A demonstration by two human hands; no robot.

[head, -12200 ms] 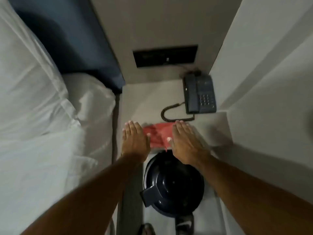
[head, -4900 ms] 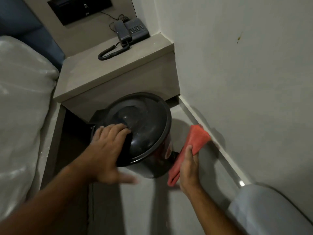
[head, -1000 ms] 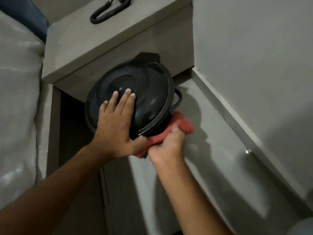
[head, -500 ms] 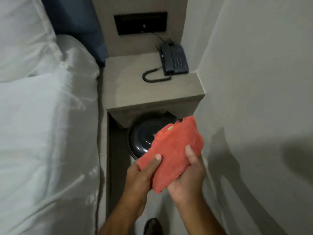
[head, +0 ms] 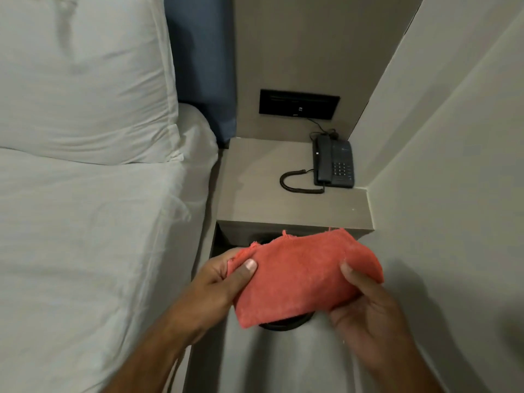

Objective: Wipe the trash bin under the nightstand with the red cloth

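I hold the red cloth (head: 300,276) folded flat between both hands, above the floor in front of the nightstand (head: 263,194). My left hand (head: 224,279) pinches its left end, thumb on top. My right hand (head: 365,307) grips its right end from below. The black trash bin (head: 286,324) stands under the nightstand and is almost wholly hidden behind the cloth; only a dark arc of its rim shows below the cloth's lower edge.
A dark corded telephone (head: 333,165) sits at the nightstand's back right. A black wall panel (head: 299,107) is above it. The white bed (head: 85,236) with pillows fills the left. A grey wall (head: 453,194) closes the right side.
The view has risen and pulled back. The cloth has turned from slanted to nearly level, and my hands have spread to its two ends. The bin is now mostly covered by the cloth.
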